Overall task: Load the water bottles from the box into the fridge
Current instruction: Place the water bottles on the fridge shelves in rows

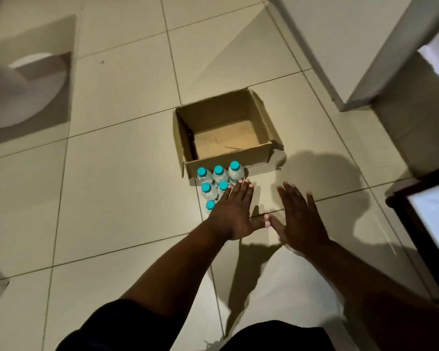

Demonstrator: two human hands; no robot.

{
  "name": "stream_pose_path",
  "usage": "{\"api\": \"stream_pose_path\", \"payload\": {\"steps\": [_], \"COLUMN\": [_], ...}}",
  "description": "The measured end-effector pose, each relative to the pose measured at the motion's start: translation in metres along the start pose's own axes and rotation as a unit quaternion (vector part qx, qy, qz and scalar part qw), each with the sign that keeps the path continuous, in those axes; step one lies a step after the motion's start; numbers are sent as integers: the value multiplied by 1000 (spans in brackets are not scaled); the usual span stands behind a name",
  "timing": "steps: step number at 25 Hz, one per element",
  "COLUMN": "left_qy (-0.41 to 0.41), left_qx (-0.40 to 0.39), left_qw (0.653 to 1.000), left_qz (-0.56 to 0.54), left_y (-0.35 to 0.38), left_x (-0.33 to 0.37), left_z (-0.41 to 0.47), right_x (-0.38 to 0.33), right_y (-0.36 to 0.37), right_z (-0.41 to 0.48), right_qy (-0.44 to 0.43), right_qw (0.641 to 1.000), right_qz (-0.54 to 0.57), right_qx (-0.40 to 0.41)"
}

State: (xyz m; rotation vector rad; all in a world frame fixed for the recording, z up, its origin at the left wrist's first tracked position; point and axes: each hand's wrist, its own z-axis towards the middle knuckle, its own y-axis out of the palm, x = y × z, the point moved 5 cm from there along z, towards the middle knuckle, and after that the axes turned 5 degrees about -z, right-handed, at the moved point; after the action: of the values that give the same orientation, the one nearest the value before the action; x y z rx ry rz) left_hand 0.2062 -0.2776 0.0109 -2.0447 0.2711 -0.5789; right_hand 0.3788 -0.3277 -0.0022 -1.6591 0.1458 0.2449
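Note:
An open cardboard box (pixel 266 115) sits on the tiled floor with nothing visible inside it. Just in front of its near wall stand several small clear water bottles (pixel 218 174) with teal caps, upright in a tight cluster. My left hand (pixel 232 211) hovers flat with straight fingers over the right edge of the cluster and hides part of it. My right hand (pixel 299 219) is spread flat beside it, over bare floor, holding nothing. The thumbs of both hands nearly touch. A white appliance door (pixel 380 54), probably the fridge, stands at the upper right.
A white curved stand (pixel 23 87) sits at the upper left. A dark-framed panel (pixel 426 231) leans at the right edge. My light trouser leg (pixel 274 287) is below the hands. Tiled floor surrounds the box.

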Motion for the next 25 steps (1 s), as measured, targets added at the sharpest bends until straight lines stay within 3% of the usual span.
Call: {"api": "stream_pose_path", "payload": {"steps": [11,17,25], "left_qy": [-95,-121,-45], "left_qx": [3,57,21], "left_qw": [995,991,998], "left_qz": [26,29,-47], "left_y": [26,15,-18], "left_x": [-57,-68,-33], "left_z": [-35,-26,-11], "right_x": [-43,-43,-25], "right_y": [18,14,-15], "right_z": [19,20,20], "right_qy": [-51,-56,-17], "right_qw": [996,996,997], "right_qz": [-21,-13,40], "right_qx": [-70,-72,-57]}}
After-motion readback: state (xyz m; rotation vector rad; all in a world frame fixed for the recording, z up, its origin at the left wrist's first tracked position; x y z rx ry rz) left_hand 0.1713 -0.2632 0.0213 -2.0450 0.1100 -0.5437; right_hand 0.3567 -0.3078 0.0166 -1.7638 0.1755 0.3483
